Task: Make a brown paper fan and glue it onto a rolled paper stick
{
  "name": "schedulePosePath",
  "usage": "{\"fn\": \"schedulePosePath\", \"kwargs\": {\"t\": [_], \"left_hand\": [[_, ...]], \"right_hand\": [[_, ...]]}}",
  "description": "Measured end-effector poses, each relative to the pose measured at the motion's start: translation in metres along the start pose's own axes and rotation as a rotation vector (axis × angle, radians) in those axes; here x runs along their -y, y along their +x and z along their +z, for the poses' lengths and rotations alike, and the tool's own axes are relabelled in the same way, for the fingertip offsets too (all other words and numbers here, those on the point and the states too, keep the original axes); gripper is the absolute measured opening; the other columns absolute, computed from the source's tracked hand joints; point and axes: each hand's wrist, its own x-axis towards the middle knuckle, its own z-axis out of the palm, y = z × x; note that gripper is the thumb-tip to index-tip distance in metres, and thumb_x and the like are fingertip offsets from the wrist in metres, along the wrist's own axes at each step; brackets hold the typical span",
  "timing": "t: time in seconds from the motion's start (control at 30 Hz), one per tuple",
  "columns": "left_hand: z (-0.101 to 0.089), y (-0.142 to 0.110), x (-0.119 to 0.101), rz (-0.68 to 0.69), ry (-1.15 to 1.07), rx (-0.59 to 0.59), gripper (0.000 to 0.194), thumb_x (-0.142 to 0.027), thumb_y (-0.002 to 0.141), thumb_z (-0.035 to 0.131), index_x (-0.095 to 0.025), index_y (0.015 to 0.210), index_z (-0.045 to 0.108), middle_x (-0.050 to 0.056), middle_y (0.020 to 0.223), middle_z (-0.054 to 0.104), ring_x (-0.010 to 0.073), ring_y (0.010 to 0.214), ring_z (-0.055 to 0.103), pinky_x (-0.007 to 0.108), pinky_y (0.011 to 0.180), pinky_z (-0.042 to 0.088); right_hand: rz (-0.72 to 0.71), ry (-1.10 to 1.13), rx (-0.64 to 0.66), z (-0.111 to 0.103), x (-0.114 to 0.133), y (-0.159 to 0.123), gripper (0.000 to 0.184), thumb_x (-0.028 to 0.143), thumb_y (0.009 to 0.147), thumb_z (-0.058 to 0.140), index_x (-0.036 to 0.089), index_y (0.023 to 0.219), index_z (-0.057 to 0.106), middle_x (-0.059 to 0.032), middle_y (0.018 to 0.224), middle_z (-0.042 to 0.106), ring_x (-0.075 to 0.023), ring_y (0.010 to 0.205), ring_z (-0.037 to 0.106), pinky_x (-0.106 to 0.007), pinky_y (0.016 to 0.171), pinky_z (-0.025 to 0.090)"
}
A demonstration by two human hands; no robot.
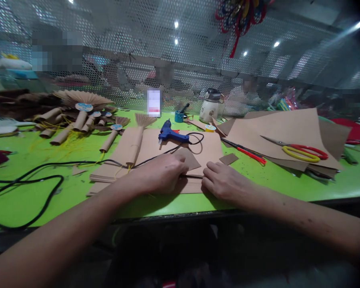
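Observation:
My left hand is closed, its curled fingers at the left end of a narrow brown paper fold. At the fold's other end, my right hand has its fingers bent and pinched on the paper. Both hands rest low over a stack of kraft paper sheets. A loose flap of brown paper rises just behind my left fingers. Beyond it lies a blue hot glue gun. To its left is a rolled paper tube with a pleated top.
Scissors with red and yellow handles lie on large brown sheets at right. Finished paper fans are heaped at left. A black cable loops across the green table. A bottle and phone stand behind.

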Motion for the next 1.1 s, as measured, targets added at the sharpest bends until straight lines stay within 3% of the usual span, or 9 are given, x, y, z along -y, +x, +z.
{"fn": "schedulePosePath", "kwargs": {"t": [0.23,0.4,0.57,0.7,0.77,0.9,1.1], "left_hand": [[0.005,0.002,-0.002,0.013,0.025,-0.054,0.008,-0.023,0.079,0.053,-0.018,0.077,0.059,0.004,0.071,0.057,0.0159,0.06,0.053,0.028,0.053,0.033],[0.005,0.004,-0.003,0.025,0.039,-0.05,0.011,-0.018,0.081,0.047,-0.018,0.079,0.058,0.005,0.073,0.057,0.0157,0.061,0.051,0.028,0.055,0.034],[0.001,0.002,-0.006,-0.009,-0.061,-0.095,0.015,-0.02,0.084,0.046,-0.017,0.076,0.057,0.006,0.079,0.058,0.0152,0.065,0.052,0.027,0.058,0.038],[-0.004,0.003,-0.001,-0.181,-0.299,-0.064,0.016,-0.023,0.086,0.044,-0.018,0.084,0.059,0.003,0.077,0.061,0.0151,0.065,0.054,0.025,0.056,0.038],[-0.004,0.006,0.004,-0.226,-0.441,-0.072,0.017,-0.024,0.087,0.044,-0.018,0.086,0.06,0.002,0.076,0.062,0.0155,0.068,0.056,0.025,0.06,0.041],[0.001,0.013,0.011,-0.254,-0.749,-0.075,0.024,-0.028,0.091,0.04,-0.016,0.092,0.061,0.004,0.077,0.064,0.0155,0.071,0.059,0.028,0.068,0.046],[0.005,0.017,0.01,-0.37,-1.225,-0.117,0.024,-0.035,0.091,0.042,-0.016,0.086,0.055,0.0,0.067,0.055,0.0114,0.058,0.051,0.026,0.059,0.046]], "right_hand": [[-0.021,0.008,0.031,-0.004,0.003,0.001,0.018,0.014,0.092,0.048,0.012,0.079,0.06,-0.0101,0.077,0.056,-0.0214,0.074,0.043,-0.034,0.06,0.029],[0.112,0.122,-0.004,0.0,0.0,-0.005,0.021,0.013,0.092,0.045,0.012,0.078,0.06,-0.0101,0.076,0.054,-0.0214,0.076,0.045,-0.034,0.063,0.035],[0.468,0.679,-0.159,0.005,-0.005,-0.009,0.013,0.017,0.09,0.05,0.013,0.083,0.06,-0.0092,0.083,0.059,-0.0182,0.077,0.052,-0.031,0.067,0.042],[0.765,1.283,-0.219,0.004,-0.015,0.004,0.015,0.031,0.085,0.06,0.016,0.087,0.062,-0.0023,0.071,0.061,-0.0147,0.064,0.055,-0.027,0.059,0.044],[0.848,1.517,-0.256,0.004,-0.023,0.014,0.021,0.035,0.08,0.067,0.016,0.088,0.063,-0.0013,0.068,0.061,-0.0137,0.062,0.056,-0.027,0.058,0.044],[0.814,1.754,-0.339,0.011,-0.039,0.032,0.025,0.032,0.072,0.075,0.015,0.089,0.067,-0.0009,0.066,0.062,-0.0118,0.061,0.055,-0.027,0.062,0.045],[0.713,1.962,-0.275,0.02,-0.043,0.054,0.023,0.03,0.073,0.075,0.013,0.086,0.067,-0.0016,0.069,0.063,-0.01,0.059,0.055,-0.024,0.057,0.042]]}}
